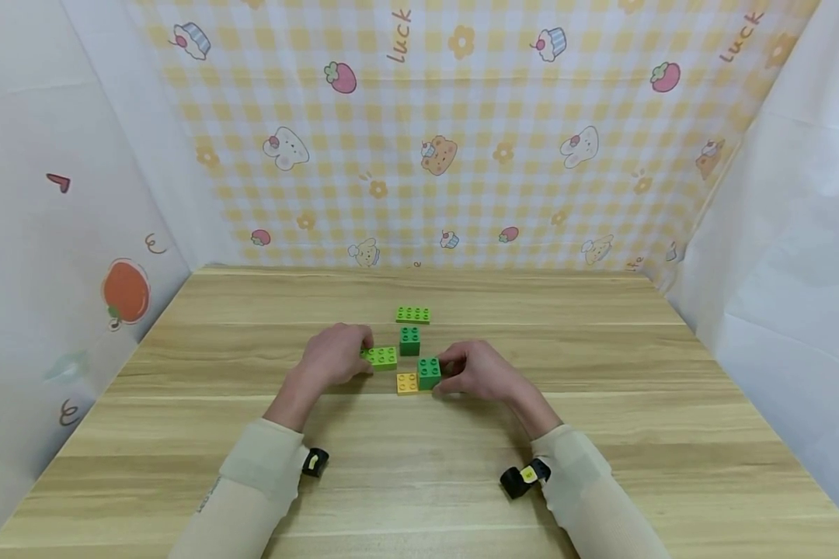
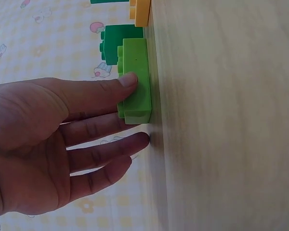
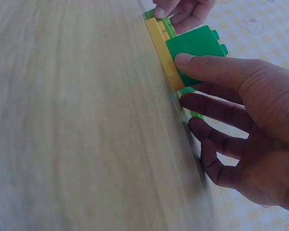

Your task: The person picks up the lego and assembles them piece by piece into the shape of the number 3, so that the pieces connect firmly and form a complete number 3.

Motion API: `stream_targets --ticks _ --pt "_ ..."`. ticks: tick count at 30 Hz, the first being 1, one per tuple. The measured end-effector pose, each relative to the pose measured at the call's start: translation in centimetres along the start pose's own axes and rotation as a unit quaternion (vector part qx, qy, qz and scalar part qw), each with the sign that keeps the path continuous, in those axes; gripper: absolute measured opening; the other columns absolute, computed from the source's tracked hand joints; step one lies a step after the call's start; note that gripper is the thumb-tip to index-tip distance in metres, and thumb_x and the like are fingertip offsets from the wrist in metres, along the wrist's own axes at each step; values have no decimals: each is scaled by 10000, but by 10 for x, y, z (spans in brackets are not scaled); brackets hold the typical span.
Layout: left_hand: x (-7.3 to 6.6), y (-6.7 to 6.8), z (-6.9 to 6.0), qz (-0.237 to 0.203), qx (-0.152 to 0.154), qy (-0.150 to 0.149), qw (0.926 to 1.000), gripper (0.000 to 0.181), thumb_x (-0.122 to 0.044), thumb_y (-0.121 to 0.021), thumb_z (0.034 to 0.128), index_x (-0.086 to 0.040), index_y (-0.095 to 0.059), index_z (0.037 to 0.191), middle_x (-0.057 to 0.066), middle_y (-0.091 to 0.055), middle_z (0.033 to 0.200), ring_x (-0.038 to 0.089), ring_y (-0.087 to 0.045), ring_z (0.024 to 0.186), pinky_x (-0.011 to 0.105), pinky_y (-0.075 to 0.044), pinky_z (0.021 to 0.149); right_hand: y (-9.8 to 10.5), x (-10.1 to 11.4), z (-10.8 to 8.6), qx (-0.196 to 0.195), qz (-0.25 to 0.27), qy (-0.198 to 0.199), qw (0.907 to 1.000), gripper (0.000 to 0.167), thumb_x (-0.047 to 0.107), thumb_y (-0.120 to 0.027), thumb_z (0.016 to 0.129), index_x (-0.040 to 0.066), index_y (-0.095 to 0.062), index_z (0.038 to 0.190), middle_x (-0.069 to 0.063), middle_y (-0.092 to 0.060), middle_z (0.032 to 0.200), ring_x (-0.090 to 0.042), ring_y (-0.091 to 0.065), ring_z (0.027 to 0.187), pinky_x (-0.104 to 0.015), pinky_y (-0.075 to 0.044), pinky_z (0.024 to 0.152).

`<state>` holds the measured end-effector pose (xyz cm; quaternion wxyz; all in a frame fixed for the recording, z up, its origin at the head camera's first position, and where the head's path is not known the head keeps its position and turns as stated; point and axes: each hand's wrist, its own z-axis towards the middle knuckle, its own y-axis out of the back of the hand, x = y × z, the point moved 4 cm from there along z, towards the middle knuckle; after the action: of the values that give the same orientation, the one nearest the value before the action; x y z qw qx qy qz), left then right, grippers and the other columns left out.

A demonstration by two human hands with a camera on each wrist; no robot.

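My left hand (image 1: 335, 353) pinches the left end of a lime green brick (image 2: 137, 82) that lies on the table, thumb on the near side and index finger behind. My right hand (image 1: 482, 371) holds a dark green brick (image 3: 195, 45) between thumb and fingers. That brick sits on the right part of a flat yellow brick (image 1: 407, 383), whose left studs show. In the left wrist view, the other left fingers (image 2: 111, 149) extend below the lime brick. Some right fingertips are hidden behind the dark green brick.
Another dark green brick (image 1: 409, 341) stands between and just beyond the hands. Farther back lies a thin lime green brick (image 1: 413, 314). All rest on a wooden table (image 1: 419, 481), with a patterned cloth (image 1: 461, 101) hanging behind it.
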<state>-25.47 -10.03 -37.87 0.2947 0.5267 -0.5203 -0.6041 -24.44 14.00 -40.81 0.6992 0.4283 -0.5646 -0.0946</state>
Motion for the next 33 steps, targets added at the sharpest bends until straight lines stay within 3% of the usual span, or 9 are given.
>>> stream_targets --ticks 11,20,33 --pt "2 -1 1 -115 44 -14 9999 401 -176 -869 865 -47 -766 1231 120 -760 1221 229 -652 978 464 -543 918 1 0 -1 7 71 -79 9999 376 178 -914 825 102 -803 1176 13 -767 1013 -106 -632 868 -294 -533 782" --pt "3 0 1 -47 23 -102 9999 333 -183 -881 858 -39 -798 1147 71 -770 1048 193 -590 832 364 -492 774 1 -1 -1 -3 53 -52 10000 377 178 -914 826 100 -801 1178 13 -763 1008 -104 -632 861 -290 -533 773" --pt "1 -1 0 -82 120 -330 9993 290 -205 -826 912 -48 -776 1151 29 -711 959 182 -567 814 330 -452 739 0 -1 -2 29 165 -213 9996 351 185 -915 825 126 -807 1154 17 -758 1013 -125 -622 870 -307 -528 777"
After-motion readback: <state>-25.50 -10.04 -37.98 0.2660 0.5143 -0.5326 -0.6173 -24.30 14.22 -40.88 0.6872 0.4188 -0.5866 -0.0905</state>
